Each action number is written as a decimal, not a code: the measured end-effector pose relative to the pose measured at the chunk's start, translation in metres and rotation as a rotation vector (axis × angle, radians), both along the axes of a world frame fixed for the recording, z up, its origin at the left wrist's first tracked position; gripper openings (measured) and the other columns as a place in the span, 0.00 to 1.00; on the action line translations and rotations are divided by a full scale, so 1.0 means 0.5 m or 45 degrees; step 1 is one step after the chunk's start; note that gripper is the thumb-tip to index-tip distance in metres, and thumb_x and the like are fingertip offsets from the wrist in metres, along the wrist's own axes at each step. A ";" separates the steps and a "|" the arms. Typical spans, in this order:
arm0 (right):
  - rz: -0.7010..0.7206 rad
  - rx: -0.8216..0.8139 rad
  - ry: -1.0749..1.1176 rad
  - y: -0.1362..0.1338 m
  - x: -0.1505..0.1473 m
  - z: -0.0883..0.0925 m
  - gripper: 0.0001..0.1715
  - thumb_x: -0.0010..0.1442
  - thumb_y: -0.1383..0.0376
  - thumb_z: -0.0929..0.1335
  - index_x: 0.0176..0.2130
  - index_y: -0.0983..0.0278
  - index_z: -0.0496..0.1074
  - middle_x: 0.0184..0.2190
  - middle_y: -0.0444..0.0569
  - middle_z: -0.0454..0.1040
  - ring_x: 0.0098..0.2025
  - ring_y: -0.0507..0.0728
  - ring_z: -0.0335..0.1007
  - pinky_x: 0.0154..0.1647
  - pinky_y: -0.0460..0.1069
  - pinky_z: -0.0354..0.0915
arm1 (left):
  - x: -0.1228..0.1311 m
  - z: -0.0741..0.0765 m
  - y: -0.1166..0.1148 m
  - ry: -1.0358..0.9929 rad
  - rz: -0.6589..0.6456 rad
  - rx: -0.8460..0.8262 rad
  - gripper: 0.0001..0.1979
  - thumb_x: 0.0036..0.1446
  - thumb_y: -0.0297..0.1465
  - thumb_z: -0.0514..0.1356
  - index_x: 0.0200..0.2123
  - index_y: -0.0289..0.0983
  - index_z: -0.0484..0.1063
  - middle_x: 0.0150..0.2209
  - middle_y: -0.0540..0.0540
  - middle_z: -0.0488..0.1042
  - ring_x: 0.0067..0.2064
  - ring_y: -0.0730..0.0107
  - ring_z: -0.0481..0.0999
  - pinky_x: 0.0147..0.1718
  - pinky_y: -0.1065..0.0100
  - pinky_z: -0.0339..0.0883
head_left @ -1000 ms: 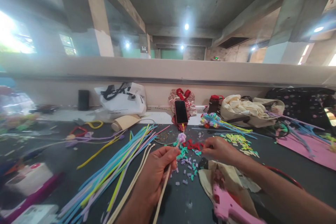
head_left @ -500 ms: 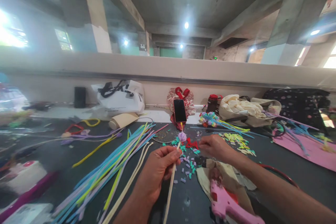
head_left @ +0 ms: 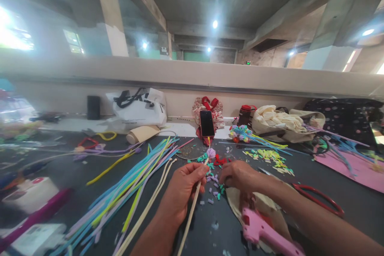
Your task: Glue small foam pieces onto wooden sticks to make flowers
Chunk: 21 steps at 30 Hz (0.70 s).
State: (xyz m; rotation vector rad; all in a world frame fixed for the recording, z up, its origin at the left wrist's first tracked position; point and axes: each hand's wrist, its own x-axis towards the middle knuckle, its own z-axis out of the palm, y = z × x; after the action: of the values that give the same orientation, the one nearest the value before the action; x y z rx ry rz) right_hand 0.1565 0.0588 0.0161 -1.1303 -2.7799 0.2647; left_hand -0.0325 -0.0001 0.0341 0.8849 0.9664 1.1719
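My left hand [head_left: 186, 186] pinches a cream stem [head_left: 189, 224] between thumb and fingers. At the stem's upper end sits a small lilac puff [head_left: 211, 153]. My right hand [head_left: 240, 175] is closed, its bent fingertips low over small teal and lilac pieces [head_left: 212, 186] scattered on the dark table; what it holds, if anything, is hidden. Just beyond those fingers lies a red piece [head_left: 220, 160]. A pink glue gun [head_left: 255, 226] rests on a beige cloth [head_left: 235, 200] below my right wrist.
Long coloured pipe cleaners [head_left: 132, 184] lie in a bundle on the left. Yellow bits [head_left: 271, 158] are strewn to the right, near red-handled scissors [head_left: 322, 199]. A phone [head_left: 207, 123] leans at the back, between a white bag [head_left: 135, 110] and a dark bottle [head_left: 245, 115].
My right hand has come down and nearer, from beside the red piece to over the small pieces. More of the scissors shows. My left hand keeps its hold on the stem.
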 end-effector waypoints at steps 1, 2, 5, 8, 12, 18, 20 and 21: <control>0.011 0.009 -0.016 0.000 -0.002 -0.002 0.15 0.46 0.74 0.64 0.29 0.58 0.76 0.30 0.41 0.76 0.33 0.52 0.70 0.29 0.42 0.57 | 0.000 0.001 0.000 -0.002 -0.008 -0.004 0.12 0.40 0.36 0.63 0.21 0.34 0.66 0.14 0.55 0.65 0.13 0.85 0.59 0.11 0.82 0.44; 0.019 0.020 -0.031 0.000 -0.004 -0.003 0.14 0.46 0.73 0.64 0.30 0.58 0.75 0.31 0.41 0.76 0.33 0.52 0.70 0.29 0.42 0.57 | 0.001 0.002 0.001 -0.004 -0.015 -0.010 0.12 0.39 0.36 0.64 0.21 0.34 0.66 0.14 0.55 0.65 0.13 0.85 0.59 0.11 0.82 0.45; 0.033 0.050 -0.064 -0.003 -0.011 -0.001 0.13 0.46 0.72 0.64 0.30 0.58 0.75 0.31 0.42 0.75 0.32 0.52 0.69 0.28 0.42 0.56 | 0.000 0.004 0.003 -0.019 -0.027 -0.035 0.13 0.38 0.38 0.64 0.20 0.34 0.66 0.14 0.55 0.65 0.12 0.85 0.59 0.11 0.81 0.46; 0.049 0.057 -0.103 -0.010 -0.021 0.006 0.13 0.44 0.72 0.65 0.28 0.58 0.75 0.29 0.42 0.75 0.31 0.51 0.69 0.26 0.42 0.55 | 0.001 0.002 0.006 -0.025 -0.033 -0.034 0.13 0.37 0.36 0.65 0.20 0.34 0.66 0.14 0.55 0.65 0.13 0.85 0.59 0.11 0.81 0.46; 0.022 0.044 -0.171 -0.024 -0.039 0.014 0.12 0.42 0.73 0.65 0.25 0.60 0.75 0.25 0.45 0.75 0.26 0.53 0.68 0.22 0.44 0.51 | 0.002 -0.003 0.005 -0.015 -0.041 -0.022 0.12 0.39 0.37 0.64 0.21 0.34 0.67 0.14 0.55 0.65 0.13 0.84 0.60 0.11 0.81 0.47; -0.121 0.002 -0.071 -0.028 -0.047 0.020 0.09 0.45 0.73 0.64 0.24 0.64 0.72 0.24 0.49 0.74 0.25 0.53 0.66 0.22 0.44 0.52 | 0.001 -0.002 0.003 -0.020 -0.027 -0.024 0.12 0.39 0.37 0.64 0.22 0.34 0.67 0.15 0.55 0.65 0.13 0.84 0.60 0.11 0.81 0.47; -0.168 -0.030 0.052 -0.024 -0.039 0.027 0.09 0.47 0.73 0.63 0.26 0.64 0.71 0.23 0.46 0.73 0.25 0.52 0.65 0.22 0.43 0.53 | 0.001 -0.002 0.003 -0.024 -0.030 -0.028 0.12 0.40 0.37 0.63 0.22 0.34 0.67 0.15 0.55 0.66 0.13 0.85 0.60 0.11 0.82 0.47; -0.192 -0.052 0.123 -0.023 -0.033 0.032 0.09 0.48 0.72 0.62 0.27 0.64 0.70 0.22 0.44 0.72 0.24 0.51 0.64 0.22 0.43 0.53 | 0.002 -0.002 0.004 -0.028 -0.034 -0.027 0.12 0.40 0.37 0.63 0.22 0.34 0.67 0.15 0.55 0.66 0.13 0.85 0.60 0.11 0.82 0.47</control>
State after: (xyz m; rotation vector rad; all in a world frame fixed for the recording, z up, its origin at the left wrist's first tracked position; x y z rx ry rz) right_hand 0.1398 0.0475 0.0319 -1.2927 -2.6009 0.3512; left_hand -0.0316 0.0018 0.0333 0.8639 0.9454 1.1445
